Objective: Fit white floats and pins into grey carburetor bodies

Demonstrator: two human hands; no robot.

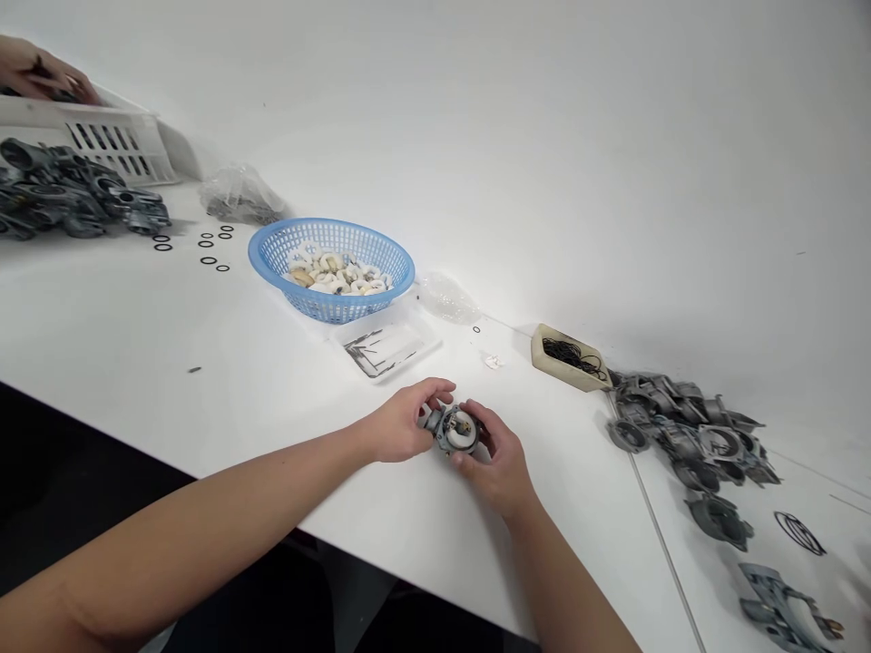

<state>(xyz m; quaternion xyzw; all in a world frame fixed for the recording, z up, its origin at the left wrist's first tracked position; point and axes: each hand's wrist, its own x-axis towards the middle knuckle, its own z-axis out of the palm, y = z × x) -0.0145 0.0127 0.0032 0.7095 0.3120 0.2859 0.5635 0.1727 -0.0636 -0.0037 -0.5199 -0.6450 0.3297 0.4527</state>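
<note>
Between my two hands is a grey metal carburetor (446, 424), its open bowl side facing up with a white ring-shaped float (463, 437) inside. My left hand (406, 419) grips the carburetor's left end between thumb and fingers. Curled round its right side is my right hand (500, 461), thumb at the near edge and fingers at the far edge. Just beyond my hands stands a shallow white tray (423, 343) with thin dark pins in it. Behind that tray, a blue basket (333, 311) holds many white floats (340, 272).
Carburetor bodies (74, 195) are piled at the left by a white crate (163, 150), where another person's hand (44, 68) reaches in. A cream box (564, 374) of black rings and more metal castings (687, 426) lie right. Loose O-rings (209, 260) and plastic bags (241, 192) lie beyond.
</note>
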